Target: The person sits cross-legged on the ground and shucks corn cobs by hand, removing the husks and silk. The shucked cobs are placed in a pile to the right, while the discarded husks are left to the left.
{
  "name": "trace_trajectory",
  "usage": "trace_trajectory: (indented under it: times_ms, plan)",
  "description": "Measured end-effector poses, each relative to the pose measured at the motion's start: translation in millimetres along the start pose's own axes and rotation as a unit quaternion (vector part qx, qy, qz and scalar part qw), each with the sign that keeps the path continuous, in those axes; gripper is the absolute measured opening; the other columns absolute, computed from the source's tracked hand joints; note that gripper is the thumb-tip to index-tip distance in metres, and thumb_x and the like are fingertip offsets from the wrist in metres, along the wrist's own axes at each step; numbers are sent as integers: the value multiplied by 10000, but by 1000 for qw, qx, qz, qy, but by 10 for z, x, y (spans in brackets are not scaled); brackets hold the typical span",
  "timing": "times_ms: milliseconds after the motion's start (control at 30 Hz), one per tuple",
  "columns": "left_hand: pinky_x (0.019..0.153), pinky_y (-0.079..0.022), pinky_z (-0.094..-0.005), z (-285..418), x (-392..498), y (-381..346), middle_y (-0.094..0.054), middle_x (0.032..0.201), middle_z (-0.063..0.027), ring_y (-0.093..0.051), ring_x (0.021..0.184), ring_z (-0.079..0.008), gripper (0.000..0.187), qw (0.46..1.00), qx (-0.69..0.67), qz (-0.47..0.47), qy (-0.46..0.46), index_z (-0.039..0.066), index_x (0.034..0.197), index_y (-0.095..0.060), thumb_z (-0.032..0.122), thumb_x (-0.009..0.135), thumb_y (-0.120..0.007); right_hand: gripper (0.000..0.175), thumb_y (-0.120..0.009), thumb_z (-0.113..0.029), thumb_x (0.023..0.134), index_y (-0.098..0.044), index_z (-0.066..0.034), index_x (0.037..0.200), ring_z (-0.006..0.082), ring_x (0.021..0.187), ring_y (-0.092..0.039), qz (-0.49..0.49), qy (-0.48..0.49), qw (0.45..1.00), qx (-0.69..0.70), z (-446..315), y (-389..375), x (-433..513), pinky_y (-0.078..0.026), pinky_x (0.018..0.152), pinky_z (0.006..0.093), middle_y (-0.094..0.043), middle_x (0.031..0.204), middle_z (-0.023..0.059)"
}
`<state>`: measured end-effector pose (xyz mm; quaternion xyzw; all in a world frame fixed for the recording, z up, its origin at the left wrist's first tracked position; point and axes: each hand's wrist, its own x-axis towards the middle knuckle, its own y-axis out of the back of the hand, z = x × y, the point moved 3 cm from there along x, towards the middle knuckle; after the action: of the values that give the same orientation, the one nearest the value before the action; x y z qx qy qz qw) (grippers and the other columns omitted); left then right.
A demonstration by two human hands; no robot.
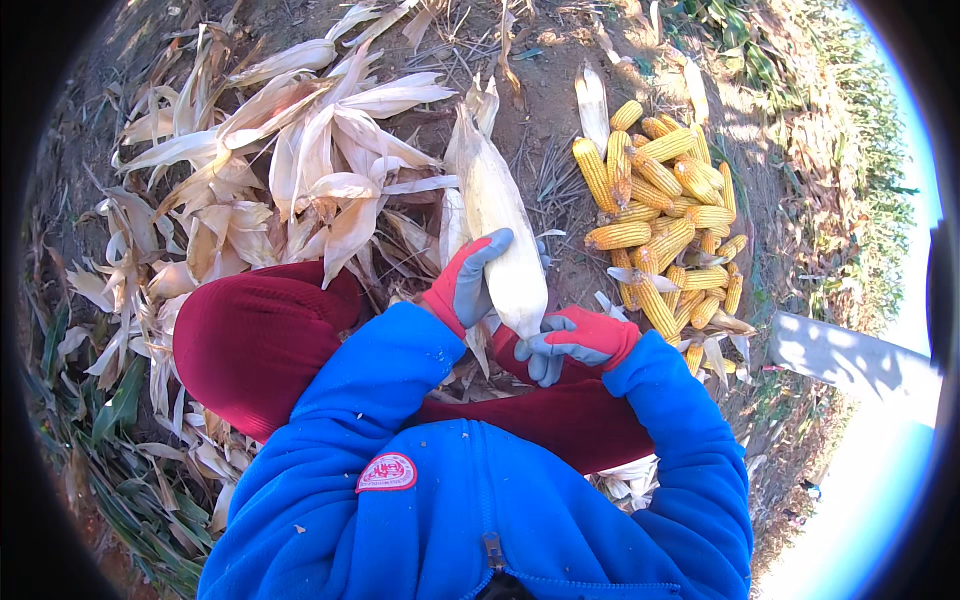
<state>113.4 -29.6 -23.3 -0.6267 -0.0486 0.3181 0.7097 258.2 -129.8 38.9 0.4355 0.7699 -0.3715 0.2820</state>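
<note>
An ear of corn still wrapped in its pale, dry husk slants up and away from my lap, tapering to its far tip. My left hand, in a red and grey work glove, wraps around its lower half, with the thumb on the near side and fingertips showing past the right edge. At the blunt stalk end, my right hand, gloved the same way, grips with thumb and fingers. A second pale husk lies partly hidden behind the held ear.
Bare yellow corn cobs are heaped to the right, with a husk-covered ear beside them. Loose dry husks cover the ground to the left. My bent leg rests below them. A grey flat-sided object stands at far right.
</note>
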Motion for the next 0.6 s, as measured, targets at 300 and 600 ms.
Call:
trace_trajectory:
  times_ms: [300,600]
  plan:
    - [959,-448,-339,-286,-109,49,-586,1216,-100,-547,1119,-178,820,934,356,16,1,16,1318,-456,198,624,-852,485,-652,-318,899,-534,19,1228,127,867,-634,469,326,821,-13,-525,538,-256,-497,702,250,-648,1036,107]
    - [907,-477,-376,-251,-74,215,-630,1148,-177,-613,1081,-317,880,762,648,6,-16,41,1270,-492,414,560,-856,319,-635,-287,888,-639,32,869,126,604,-581,486,246,827,-140,-494,562,-235,-479,555,315,-621,684,101]
